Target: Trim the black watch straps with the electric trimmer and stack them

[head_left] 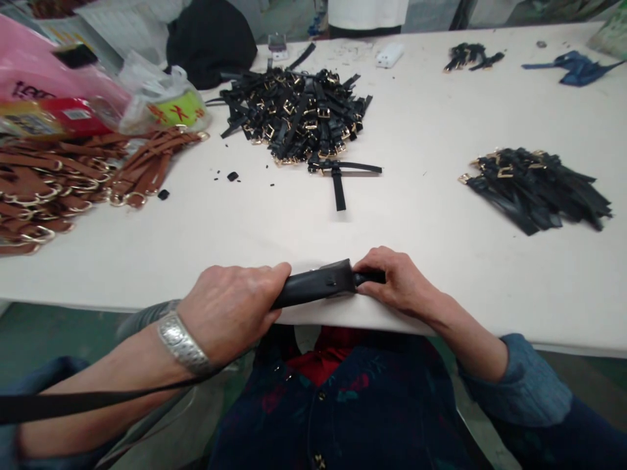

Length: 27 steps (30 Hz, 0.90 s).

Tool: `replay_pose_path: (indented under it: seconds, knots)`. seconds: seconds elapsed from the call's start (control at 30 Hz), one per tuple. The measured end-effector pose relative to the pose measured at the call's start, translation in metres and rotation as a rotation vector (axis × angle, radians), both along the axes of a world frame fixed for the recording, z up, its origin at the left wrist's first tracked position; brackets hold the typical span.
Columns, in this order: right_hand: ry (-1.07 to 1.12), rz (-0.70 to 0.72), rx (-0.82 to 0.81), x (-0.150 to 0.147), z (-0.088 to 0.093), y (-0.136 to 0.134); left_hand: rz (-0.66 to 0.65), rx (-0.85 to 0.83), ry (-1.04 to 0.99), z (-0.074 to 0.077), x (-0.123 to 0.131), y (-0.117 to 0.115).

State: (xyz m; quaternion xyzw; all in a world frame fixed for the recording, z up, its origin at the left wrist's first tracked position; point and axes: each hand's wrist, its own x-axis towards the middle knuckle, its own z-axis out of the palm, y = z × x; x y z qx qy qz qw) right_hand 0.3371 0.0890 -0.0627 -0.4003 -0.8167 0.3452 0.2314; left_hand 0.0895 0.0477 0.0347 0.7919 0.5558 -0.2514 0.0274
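In front of me at the table edge, my left hand [240, 303] is wrapped round a black leather-like strap [313, 285]. Its wide, padded-looking part sticks out to the right, tilted slightly up, with a small raised mark on top. A long narrow black band [98, 399] runs along my left forearm toward that hand; where they join is hidden. My right hand [394, 281] pinches a short black strip [371, 277] at the wide end, thumb and fingers close together. Beyond them lies one black buckle strap [339, 186] at the foot of a heap of black buckle straps [298, 114].
Brown straps with gold rings [44, 176] are piled at left, beside plastic bags [161, 98] and a black cap-like item [210, 42]. Black straps [539, 186] lie right, with a smaller bunch [473, 55] and blue cloth [578, 68] farther back. A white device [390, 55] rests behind.
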Motion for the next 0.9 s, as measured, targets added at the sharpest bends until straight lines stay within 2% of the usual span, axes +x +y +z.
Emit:
replay_pose_path:
  seconds: [0.13,0.3,0.5,0.6,0.77,0.9]
  knots:
    - [-0.016,-0.026,0.005,0.001,-0.001,0.0,0.079,0.034,-0.015,-0.008,0.007,0.008]
    - [-0.016,-0.035,-0.002,0.001,0.0,0.0,0.159,0.069,-0.131,-0.017,-0.008,0.01]
    - [-0.014,-0.026,0.0,0.001,0.0,0.0,0.285,0.106,-0.272,-0.006,-0.04,0.005]
    - [-0.007,-0.016,0.004,0.001,0.0,0.0,0.245,0.058,-0.215,-0.002,-0.041,-0.001]
    - [0.0,-0.008,-0.003,0.0,0.001,0.0,0.074,-0.01,-0.058,-0.006,-0.023,-0.006]
    - [0.022,-0.018,-0.008,0.001,0.001,-0.001,0.067,0.014,-0.02,-0.01,-0.006,-0.003]
